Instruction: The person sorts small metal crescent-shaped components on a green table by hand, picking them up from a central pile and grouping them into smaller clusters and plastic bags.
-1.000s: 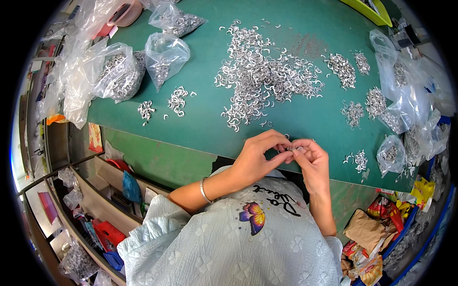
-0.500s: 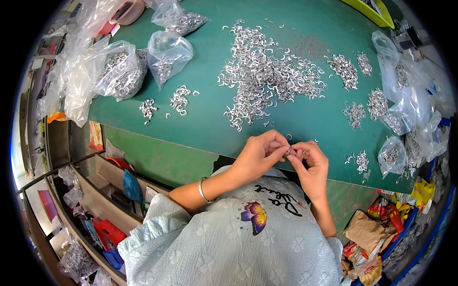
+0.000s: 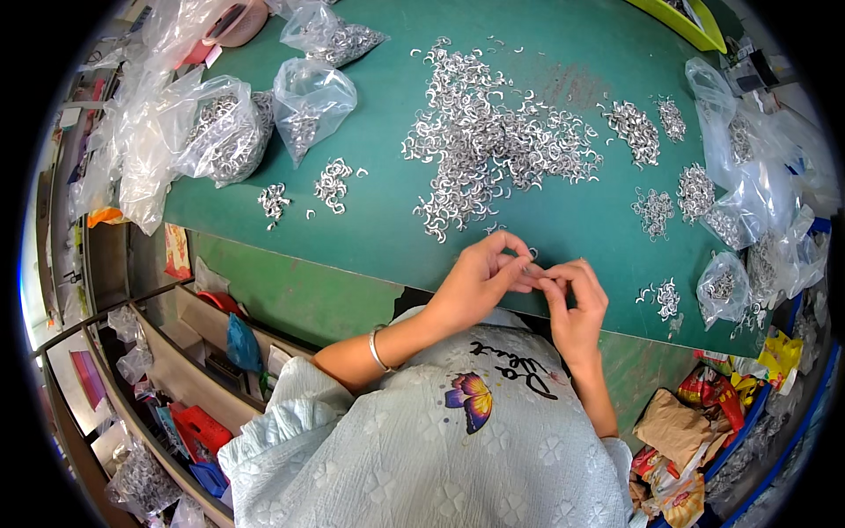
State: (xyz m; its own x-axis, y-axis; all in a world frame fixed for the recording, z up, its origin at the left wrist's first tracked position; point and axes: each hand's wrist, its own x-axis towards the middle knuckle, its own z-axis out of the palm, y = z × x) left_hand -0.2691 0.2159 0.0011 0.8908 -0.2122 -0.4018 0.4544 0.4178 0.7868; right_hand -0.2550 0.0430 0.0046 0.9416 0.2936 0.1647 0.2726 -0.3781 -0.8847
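Observation:
My left hand (image 3: 478, 280) and my right hand (image 3: 576, 308) meet above the green table's near edge, thumbs and fingers pinched together. Whatever lies between their fingertips is too small and covered to make out. Just beyond the fingers rests a loose curved silver piece (image 3: 533, 253). Farther away spreads a large pile of small C-shaped silver metal pieces (image 3: 493, 141). Right of my hands is a small heap of similar pieces (image 3: 667, 299). A bracelet (image 3: 378, 348) circles my left wrist.
Clear plastic bags of metal pieces (image 3: 224, 132) stand at the table's left, with a smaller bag (image 3: 312, 101) beside them. Several small heaps (image 3: 634, 132) and more bags (image 3: 726, 286) line the right side. A yellow-green tray (image 3: 687, 22) sits far right. Open drawers (image 3: 207, 378) lie below left.
My fingertips have shifted slightly and my left fingers have moved across toward the right hand's. A small silver piece seen between them earlier is now covered.

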